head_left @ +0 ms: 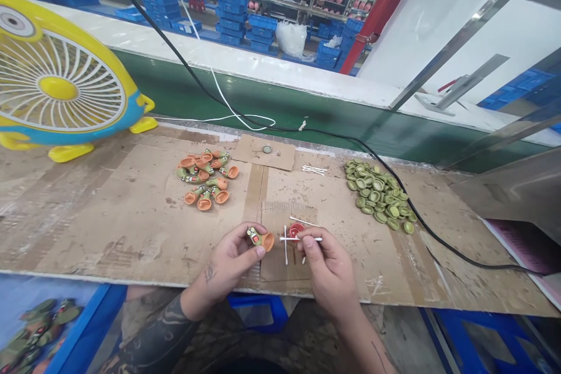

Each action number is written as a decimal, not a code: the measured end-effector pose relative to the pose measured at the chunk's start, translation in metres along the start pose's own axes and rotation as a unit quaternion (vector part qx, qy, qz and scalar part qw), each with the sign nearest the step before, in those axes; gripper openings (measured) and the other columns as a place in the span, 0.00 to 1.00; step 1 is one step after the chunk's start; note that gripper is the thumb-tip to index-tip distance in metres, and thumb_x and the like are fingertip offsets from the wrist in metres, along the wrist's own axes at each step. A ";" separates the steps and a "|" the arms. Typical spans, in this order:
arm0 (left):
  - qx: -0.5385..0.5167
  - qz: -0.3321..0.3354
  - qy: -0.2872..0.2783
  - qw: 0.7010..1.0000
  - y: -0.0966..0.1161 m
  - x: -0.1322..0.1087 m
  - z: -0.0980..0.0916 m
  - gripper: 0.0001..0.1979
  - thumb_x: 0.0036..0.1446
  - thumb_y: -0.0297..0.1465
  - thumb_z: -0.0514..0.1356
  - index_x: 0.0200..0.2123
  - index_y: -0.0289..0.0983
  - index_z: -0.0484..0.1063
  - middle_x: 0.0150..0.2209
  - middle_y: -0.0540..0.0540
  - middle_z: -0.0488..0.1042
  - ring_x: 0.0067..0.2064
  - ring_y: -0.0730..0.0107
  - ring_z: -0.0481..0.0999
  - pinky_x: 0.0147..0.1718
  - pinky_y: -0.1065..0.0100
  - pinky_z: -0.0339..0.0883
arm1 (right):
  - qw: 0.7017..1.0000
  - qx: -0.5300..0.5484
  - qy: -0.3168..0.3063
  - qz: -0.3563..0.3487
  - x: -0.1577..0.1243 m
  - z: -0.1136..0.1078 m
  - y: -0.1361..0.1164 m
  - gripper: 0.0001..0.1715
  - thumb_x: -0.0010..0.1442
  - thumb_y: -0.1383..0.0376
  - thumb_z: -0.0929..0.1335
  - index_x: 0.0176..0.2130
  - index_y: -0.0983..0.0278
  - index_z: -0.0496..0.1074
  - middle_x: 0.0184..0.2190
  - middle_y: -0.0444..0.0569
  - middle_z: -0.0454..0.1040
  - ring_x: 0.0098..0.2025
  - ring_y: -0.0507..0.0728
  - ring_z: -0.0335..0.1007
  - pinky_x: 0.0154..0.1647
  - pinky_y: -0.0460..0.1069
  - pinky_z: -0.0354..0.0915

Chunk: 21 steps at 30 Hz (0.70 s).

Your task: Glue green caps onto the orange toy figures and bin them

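My left hand (234, 257) pinches a small green and orange figure piece (262, 239), its orange cup-shaped end turned to the right. Between the thumb and fingers of my right hand (328, 263) is a white cotton swab (312, 239), lying level with one tip pointing left. Beneath that swab sits a small red dish (296, 229), partly hidden by the swab and my fingers. Another swab (286, 245) lies upright in the view left of the dish, and one more (304, 221) lies just behind it.
Similar figure pieces (204, 178) are heaped at back left, green oval parts (377, 193) at back right. Several swabs (314, 170) and a cardboard piece with a bottle cap (267, 149) lie behind. A yellow fan (58, 87) stands left; a black cable (421, 222) crosses the right.
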<state>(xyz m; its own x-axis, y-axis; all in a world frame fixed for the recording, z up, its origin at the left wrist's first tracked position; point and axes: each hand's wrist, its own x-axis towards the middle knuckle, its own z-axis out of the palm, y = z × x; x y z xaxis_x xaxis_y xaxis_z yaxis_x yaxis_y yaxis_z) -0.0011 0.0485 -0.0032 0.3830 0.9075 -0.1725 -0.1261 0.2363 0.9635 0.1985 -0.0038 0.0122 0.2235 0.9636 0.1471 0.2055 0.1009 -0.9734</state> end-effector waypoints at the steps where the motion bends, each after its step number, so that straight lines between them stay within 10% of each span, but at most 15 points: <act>1: 0.003 0.002 -0.002 1.000 0.000 0.000 0.000 0.16 0.57 0.39 0.70 0.44 0.36 0.75 0.40 0.46 0.71 0.41 0.68 0.68 0.41 0.70 0.64 | 1.000 0.014 -0.015 0.003 -0.001 0.002 0.000 0.13 0.72 0.57 0.65 0.40 0.60 0.74 0.30 0.43 0.74 0.32 0.52 0.69 0.35 0.45 0.65; 14: -0.042 -0.043 -0.037 0.998 0.005 0.001 0.001 0.19 0.56 0.44 0.70 0.39 0.34 0.75 0.34 0.48 0.71 0.33 0.70 0.70 0.34 0.69 0.65 | 0.997 0.052 -0.055 0.003 0.004 0.010 0.003 0.13 0.72 0.57 0.65 0.41 0.60 0.75 0.31 0.44 0.74 0.35 0.52 0.70 0.37 0.46 0.66; 21: -0.063 -0.049 -0.026 0.996 0.002 -0.001 -0.001 0.18 0.57 0.43 0.70 0.39 0.35 0.75 0.34 0.49 0.72 0.33 0.71 0.71 0.35 0.68 0.67 | 0.998 -0.046 0.041 -0.023 0.001 -0.017 0.019 0.11 0.71 0.59 0.67 0.41 0.60 0.78 0.33 0.46 0.78 0.36 0.54 0.74 0.39 0.48 0.69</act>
<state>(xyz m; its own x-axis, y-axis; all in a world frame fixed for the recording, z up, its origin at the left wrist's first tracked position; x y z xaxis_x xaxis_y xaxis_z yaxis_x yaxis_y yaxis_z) -0.0021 0.0485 -0.0012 0.4451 0.8599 -0.2501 -0.1988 0.3671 0.9087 0.2187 -0.0055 -0.0029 0.2880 0.9346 0.2085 0.3024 0.1178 -0.9459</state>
